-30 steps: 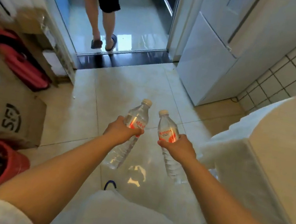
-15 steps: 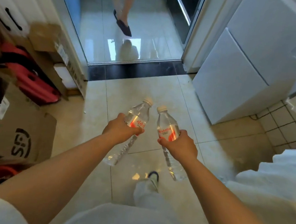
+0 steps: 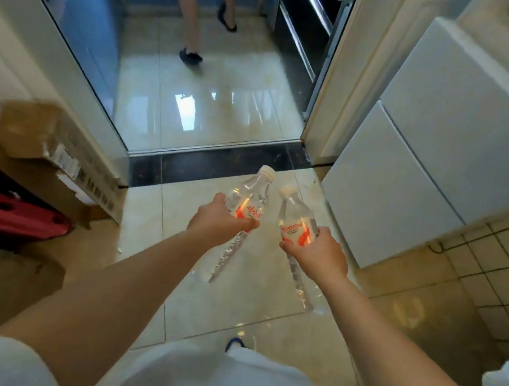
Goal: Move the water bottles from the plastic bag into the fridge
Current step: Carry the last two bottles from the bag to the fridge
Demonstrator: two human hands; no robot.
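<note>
Cardboard boxes: stacked against the left wall beside a red case, clear of the walking path, so the tiled floor between them and the fridge is free to cross.

Left hand: closed around the label band of the left water bottle, fingers wrapped right round it. The grip sits at the middle of the bottle, likely because the label zone is the firmest part of a thin-walled bottle.

Left water bottle: cap up and tipped to the right, base hanging below the hand, carried in the air over the floor.

Right water bottle: cap up and tipped to the left, so the two caps lean toward each other, near but apart. One bottle per hand probably saves a trip.

Right hand: closed in a full wrap on the right bottle's label, the base trailing down and to the right.

Doorway: open ahead, with another person's legs on the far tiles.

Fridge: white, standing to the right of the doorway, both doors shut. With both hands full, my judgement is that one bottle must be shifted or set down before a door can be pulled.

Plastic bag: not identifiable in this view.
</note>
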